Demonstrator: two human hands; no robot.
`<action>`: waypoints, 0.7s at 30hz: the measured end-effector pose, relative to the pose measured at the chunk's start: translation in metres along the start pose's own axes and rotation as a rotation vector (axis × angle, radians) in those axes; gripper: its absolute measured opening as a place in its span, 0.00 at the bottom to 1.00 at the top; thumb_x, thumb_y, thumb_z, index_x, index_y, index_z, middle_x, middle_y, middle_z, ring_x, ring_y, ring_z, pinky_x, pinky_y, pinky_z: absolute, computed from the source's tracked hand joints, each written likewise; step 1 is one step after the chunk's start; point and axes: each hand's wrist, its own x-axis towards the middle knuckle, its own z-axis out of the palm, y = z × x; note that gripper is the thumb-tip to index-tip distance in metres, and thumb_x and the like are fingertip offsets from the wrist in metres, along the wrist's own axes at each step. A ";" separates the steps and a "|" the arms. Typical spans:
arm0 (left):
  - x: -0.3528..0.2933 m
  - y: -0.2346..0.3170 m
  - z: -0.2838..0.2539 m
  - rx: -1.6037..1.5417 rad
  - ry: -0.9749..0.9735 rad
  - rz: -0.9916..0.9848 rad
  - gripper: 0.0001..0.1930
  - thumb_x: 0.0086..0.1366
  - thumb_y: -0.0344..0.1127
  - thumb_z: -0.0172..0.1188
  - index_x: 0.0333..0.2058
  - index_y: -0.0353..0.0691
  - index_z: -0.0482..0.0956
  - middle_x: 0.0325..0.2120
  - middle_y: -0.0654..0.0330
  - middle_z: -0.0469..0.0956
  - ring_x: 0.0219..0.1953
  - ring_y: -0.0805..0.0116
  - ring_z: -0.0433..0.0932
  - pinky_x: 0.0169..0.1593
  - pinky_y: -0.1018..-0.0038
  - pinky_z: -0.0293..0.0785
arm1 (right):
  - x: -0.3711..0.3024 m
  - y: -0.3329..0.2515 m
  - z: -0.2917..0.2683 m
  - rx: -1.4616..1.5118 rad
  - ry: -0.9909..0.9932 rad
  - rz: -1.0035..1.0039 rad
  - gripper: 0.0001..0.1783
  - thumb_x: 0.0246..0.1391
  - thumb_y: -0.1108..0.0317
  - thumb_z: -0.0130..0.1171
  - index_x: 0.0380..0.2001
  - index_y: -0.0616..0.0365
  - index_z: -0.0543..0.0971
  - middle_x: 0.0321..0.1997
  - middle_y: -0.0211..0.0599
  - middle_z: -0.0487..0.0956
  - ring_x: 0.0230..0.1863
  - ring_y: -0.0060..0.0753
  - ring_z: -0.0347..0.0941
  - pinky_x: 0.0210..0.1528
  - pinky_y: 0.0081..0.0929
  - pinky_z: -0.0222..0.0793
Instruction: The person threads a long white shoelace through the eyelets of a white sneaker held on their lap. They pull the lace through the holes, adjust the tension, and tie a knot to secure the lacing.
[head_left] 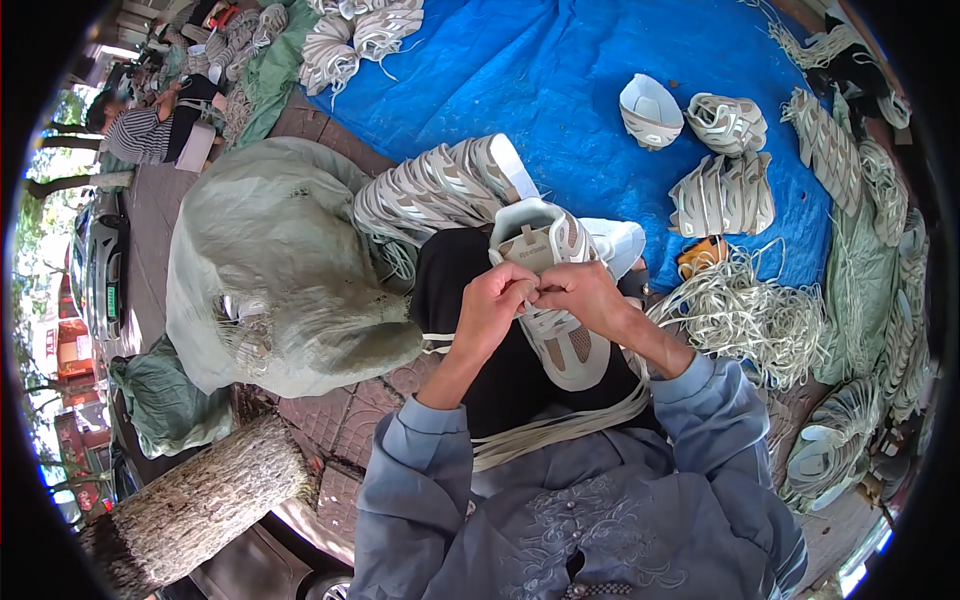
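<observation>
A white and beige shoe upper (571,362) lies across my lap, its tongue and collar pointing away from me. Over its middle, my left hand (494,303) and my right hand (588,297) meet, fingertips pinched together. Whatever small thing sits between them is hidden by the fingers. A bundle of long pale laces (560,430) lies over my lap, close to my waist. Just beyond the upper, a row of nested shoe uppers (440,190) rests at the left, against a large sack.
A blue tarp (570,60) spreads ahead, with stacked uppers (722,195) and a loose upper (651,112) on it. Tangled laces (750,318) heap at the right. The big grey-green sack (270,250) stands left, near a tree trunk (210,500). Another person (145,135) sits far left.
</observation>
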 end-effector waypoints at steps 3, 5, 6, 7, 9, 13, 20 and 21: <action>-0.003 0.002 -0.003 -0.038 0.001 0.033 0.05 0.54 0.27 0.51 0.27 0.33 0.75 0.18 0.63 0.75 0.21 0.81 0.71 0.25 0.84 0.68 | 0.001 0.003 -0.004 -0.211 0.028 -0.261 0.05 0.41 0.69 0.56 0.23 0.58 0.75 0.21 0.37 0.73 0.26 0.35 0.72 0.28 0.27 0.67; -0.005 0.005 -0.005 0.064 0.014 0.014 0.05 0.55 0.26 0.50 0.28 0.33 0.74 0.18 0.62 0.75 0.22 0.79 0.72 0.25 0.82 0.68 | -0.003 0.007 -0.014 -0.129 0.083 -0.128 0.05 0.40 0.70 0.56 0.23 0.59 0.75 0.22 0.37 0.74 0.25 0.35 0.72 0.28 0.26 0.67; -0.006 0.006 -0.005 0.119 0.024 0.000 0.05 0.56 0.26 0.50 0.28 0.33 0.74 0.19 0.62 0.74 0.23 0.78 0.73 0.26 0.81 0.67 | -0.006 0.009 -0.021 -0.090 0.091 -0.027 0.04 0.40 0.71 0.57 0.23 0.60 0.75 0.22 0.38 0.74 0.25 0.35 0.72 0.28 0.25 0.66; -0.006 0.006 -0.003 0.223 0.017 0.057 0.05 0.55 0.27 0.49 0.29 0.33 0.74 0.18 0.61 0.74 0.22 0.78 0.73 0.25 0.81 0.68 | -0.010 0.011 -0.026 -0.015 0.113 0.056 0.04 0.40 0.72 0.57 0.23 0.60 0.75 0.22 0.38 0.74 0.25 0.35 0.72 0.28 0.25 0.67; -0.004 0.007 0.004 0.426 0.018 0.171 0.07 0.55 0.27 0.49 0.31 0.34 0.75 0.17 0.61 0.74 0.19 0.77 0.73 0.24 0.80 0.68 | -0.013 0.015 -0.032 -0.081 0.146 -0.016 0.04 0.39 0.72 0.57 0.23 0.61 0.75 0.22 0.38 0.74 0.25 0.35 0.72 0.27 0.26 0.67; 0.010 0.009 0.017 0.649 -0.008 0.188 0.09 0.55 0.28 0.47 0.33 0.34 0.75 0.16 0.60 0.74 0.16 0.76 0.73 0.22 0.79 0.69 | -0.015 0.021 -0.032 -0.368 0.168 -0.207 0.03 0.38 0.72 0.57 0.21 0.57 0.75 0.21 0.34 0.73 0.24 0.34 0.72 0.24 0.27 0.67; 0.018 0.019 0.024 0.406 -0.079 -0.100 0.09 0.54 0.30 0.47 0.29 0.33 0.75 0.17 0.51 0.74 0.16 0.63 0.75 0.25 0.72 0.71 | -0.014 0.027 -0.033 -0.510 0.175 -0.263 0.03 0.36 0.71 0.56 0.17 0.55 0.72 0.19 0.33 0.71 0.22 0.35 0.72 0.22 0.28 0.68; 0.018 0.021 0.025 0.369 -0.078 -0.113 0.09 0.54 0.30 0.47 0.29 0.32 0.75 0.16 0.52 0.74 0.15 0.65 0.75 0.24 0.73 0.70 | -0.014 0.027 -0.034 -0.528 0.169 -0.272 0.03 0.36 0.72 0.55 0.17 0.55 0.71 0.19 0.33 0.71 0.21 0.35 0.72 0.21 0.29 0.68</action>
